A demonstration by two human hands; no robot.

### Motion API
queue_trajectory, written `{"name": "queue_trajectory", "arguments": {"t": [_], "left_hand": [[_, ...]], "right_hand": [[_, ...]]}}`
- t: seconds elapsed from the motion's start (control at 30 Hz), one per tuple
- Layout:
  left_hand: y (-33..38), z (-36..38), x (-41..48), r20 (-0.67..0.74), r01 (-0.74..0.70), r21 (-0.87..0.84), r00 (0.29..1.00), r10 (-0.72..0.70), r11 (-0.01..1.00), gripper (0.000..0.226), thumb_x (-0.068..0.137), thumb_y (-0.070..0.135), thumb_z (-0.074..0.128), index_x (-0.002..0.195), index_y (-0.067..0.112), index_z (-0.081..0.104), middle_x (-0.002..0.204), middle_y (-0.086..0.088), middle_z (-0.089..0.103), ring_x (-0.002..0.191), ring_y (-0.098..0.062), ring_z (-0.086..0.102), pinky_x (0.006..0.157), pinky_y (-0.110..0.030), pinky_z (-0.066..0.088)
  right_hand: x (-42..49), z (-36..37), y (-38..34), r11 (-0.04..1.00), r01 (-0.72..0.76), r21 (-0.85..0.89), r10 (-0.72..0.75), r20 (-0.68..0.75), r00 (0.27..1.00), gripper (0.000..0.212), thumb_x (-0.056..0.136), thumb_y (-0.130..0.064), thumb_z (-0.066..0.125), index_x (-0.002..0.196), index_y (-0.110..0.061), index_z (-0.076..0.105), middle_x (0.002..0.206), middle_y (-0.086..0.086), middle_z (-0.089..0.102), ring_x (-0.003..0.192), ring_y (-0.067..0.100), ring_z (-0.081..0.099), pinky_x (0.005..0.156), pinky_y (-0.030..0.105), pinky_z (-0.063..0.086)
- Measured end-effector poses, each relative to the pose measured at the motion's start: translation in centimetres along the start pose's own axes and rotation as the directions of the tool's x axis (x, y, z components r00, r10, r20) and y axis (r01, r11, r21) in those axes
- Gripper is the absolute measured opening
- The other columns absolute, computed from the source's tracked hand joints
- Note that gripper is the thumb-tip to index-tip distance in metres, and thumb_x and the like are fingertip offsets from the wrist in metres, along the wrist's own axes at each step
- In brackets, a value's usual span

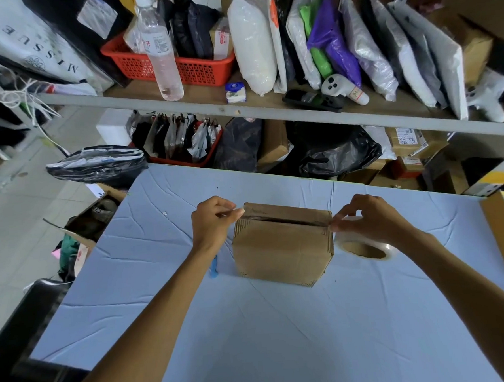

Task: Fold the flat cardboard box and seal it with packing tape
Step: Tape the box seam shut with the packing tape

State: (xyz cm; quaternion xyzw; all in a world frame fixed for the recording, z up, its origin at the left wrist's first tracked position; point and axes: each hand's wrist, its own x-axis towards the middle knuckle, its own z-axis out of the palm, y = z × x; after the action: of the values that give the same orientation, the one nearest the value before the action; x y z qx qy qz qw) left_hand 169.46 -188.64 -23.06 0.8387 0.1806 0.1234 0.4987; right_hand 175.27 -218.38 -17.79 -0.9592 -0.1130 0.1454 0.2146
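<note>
Cardboard box (pixel 281 251) stands mid-counter (pixel 283 342), top seam gaping. Left hand (pixel 213 222) pinches packing tape (pixel 235 212) at the left top edge; right hand (pixel 370 219) pinches it at the right edge, above the tape roll (pixel 391 250).

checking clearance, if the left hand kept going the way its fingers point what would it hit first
Probably the cardboard box: the fingertips of the left hand point at its upper left edge and seem already at it, though depth is unclear.

We have one table (pixel 283 336), creased pale-blue top -- on it we see the cardboard box (pixel 281 254) upright mid-table, tape roll (pixel 366 250) just right of it, small blue tool (pixel 214 267) just left
</note>
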Motion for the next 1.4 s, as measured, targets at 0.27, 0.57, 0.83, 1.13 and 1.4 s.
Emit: {"name": "queue_trajectory", "arguments": {"t": [0.27, 0.57, 0.83, 1.13, 1.4], "left_hand": [[-0.3, 0.2, 0.4, 0.061, 0.015, -0.015, 0.998, -0.014, 1.0, 0.025, 0.076, 0.027, 0.077, 0.091, 0.008, 0.069, 0.083, 0.005, 0.067, 0.068, 0.003, 0.06, 0.057, 0.0, 0.043], [0.0, 0.1, 0.7, 0.064, -0.021, -0.091, 0.998, 0.027, 0.996, 0.015, 0.078, 0.021, 0.077, 0.086, 0.013, 0.067, 0.081, 0.008, 0.068, 0.076, -0.006, 0.065, 0.063, -0.006, 0.048], [-0.1, 0.5, 0.4, 0.05, -0.039, -0.166, 0.998, 0.048, 0.985, 0.014, 0.077, 0.02, 0.077, 0.085, 0.017, 0.066, 0.082, 0.01, 0.069, 0.079, -0.006, 0.066, 0.066, -0.009, 0.051], [-0.6, 0.7, 0.1, 0.024, 0.01, -0.17, 1.0, -0.006, 0.985, 0.017, 0.076, 0.022, 0.078, 0.085, 0.011, 0.068, 0.08, 0.008, 0.07, 0.074, 0.006, 0.064, 0.063, -0.005, 0.048], [0.0, 1.0, 0.3, -0.062, -0.046, -0.136, 0.997, 0.038, 0.99, 0.014, 0.076, 0.024, 0.078, 0.082, 0.016, 0.069, 0.079, 0.01, 0.07, 0.075, -0.002, 0.066, 0.065, -0.008, 0.051]], "right_hand": [[0.5, 0.0, 0.1, 0.999, -0.033, -0.042, 0.033, -0.003, 0.999, 0.027, 0.078, -0.05, 0.07, 0.085, -0.025, 0.075, 0.09, -0.004, 0.058, 0.084, 0.014, 0.052, 0.06, 0.023, 0.037], [0.5, 0.2, 0.9, 0.999, 0.042, 0.002, -0.042, -0.043, 0.998, 0.029, 0.077, -0.048, 0.071, 0.103, -0.035, 0.068, 0.093, -0.004, 0.059, 0.088, 0.015, 0.052, 0.07, 0.03, 0.044], [0.8, -0.1, 1.3, 0.999, 0.042, -0.028, -0.042, -0.027, 0.999, 0.063, 0.072, -0.049, 0.075, 0.129, -0.042, 0.049, 0.088, -0.007, 0.058, 0.088, 0.016, 0.055, 0.072, 0.028, 0.045], [1.5, 0.2, 1.2, 0.988, 0.105, -0.116, -0.099, 0.057, 0.993, 0.026, 0.078, -0.05, 0.068, 0.103, -0.046, 0.068, 0.096, -0.005, 0.054, 0.092, 0.017, 0.051, 0.072, 0.032, 0.043], [2.5, 0.5, 0.9, 0.987, 0.065, -0.144, -0.065, 0.006, 0.998, 0.031, 0.074, -0.052, 0.071, 0.102, -0.038, 0.072, 0.098, -0.006, 0.054, 0.088, 0.013, 0.046, 0.059, 0.021, 0.034]]}}
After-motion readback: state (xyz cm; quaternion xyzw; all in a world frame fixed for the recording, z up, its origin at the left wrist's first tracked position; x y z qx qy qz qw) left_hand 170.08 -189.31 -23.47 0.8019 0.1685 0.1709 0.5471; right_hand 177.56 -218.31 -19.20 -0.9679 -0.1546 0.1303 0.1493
